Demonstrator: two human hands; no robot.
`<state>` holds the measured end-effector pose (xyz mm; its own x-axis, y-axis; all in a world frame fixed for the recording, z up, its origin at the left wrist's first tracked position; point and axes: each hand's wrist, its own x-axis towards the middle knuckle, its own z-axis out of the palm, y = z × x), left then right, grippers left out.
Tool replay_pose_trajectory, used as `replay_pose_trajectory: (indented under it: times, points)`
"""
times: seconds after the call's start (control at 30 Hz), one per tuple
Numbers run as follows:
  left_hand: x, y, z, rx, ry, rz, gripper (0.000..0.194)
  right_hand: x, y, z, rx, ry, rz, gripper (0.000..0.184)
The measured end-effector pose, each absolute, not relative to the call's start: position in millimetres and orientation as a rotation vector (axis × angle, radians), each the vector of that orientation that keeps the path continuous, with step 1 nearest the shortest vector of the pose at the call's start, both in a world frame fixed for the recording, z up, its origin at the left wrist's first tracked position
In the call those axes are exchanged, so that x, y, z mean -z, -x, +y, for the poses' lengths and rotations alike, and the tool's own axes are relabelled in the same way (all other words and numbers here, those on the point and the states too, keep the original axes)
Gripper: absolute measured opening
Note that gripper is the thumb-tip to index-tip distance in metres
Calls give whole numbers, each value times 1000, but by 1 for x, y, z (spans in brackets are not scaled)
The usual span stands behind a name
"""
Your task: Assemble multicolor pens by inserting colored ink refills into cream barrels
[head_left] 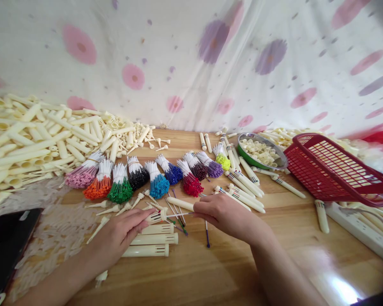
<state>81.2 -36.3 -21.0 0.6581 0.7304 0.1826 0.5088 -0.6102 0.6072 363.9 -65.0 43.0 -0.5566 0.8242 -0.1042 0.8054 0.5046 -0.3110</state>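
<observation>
My left hand is closed around a cream slotted pen part, with a few coloured bits showing in its slots. My right hand pinches a thin white pen refill, whose far end meets the end of that pen part. Several cream pen barrels with slotted ends lie in a row beside my left hand. Loose refills with coloured tips, among them a blue-tipped refill, are scattered between my hands. Beyond them stand bundled refills in many colours, such as the red bundle and the green bundle.
Cream barrels are heaped at the left, above a dark phone. Filled pens lie to the right near a green-sided metal bowl of small cream parts. A red plastic basket leans by a white power strip.
</observation>
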Motion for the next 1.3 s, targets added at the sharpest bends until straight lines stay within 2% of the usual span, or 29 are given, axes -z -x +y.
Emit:
replay_pose_trajectory:
  times: [0.47, 1.03, 1.3]
  points:
    - [23, -86, -40, -528, -2367, 889, 35, -47, -345, -67, -491, 1435, -2762, 15]
    - [21, -87, -40, -546, -2339, 898, 35, -47, -346, -69, -308, 1400, -2770, 20]
    - [20, -91, -43, -544, -2311, 881, 34, -45, -338, -70, -474, 1319, -2648, 20]
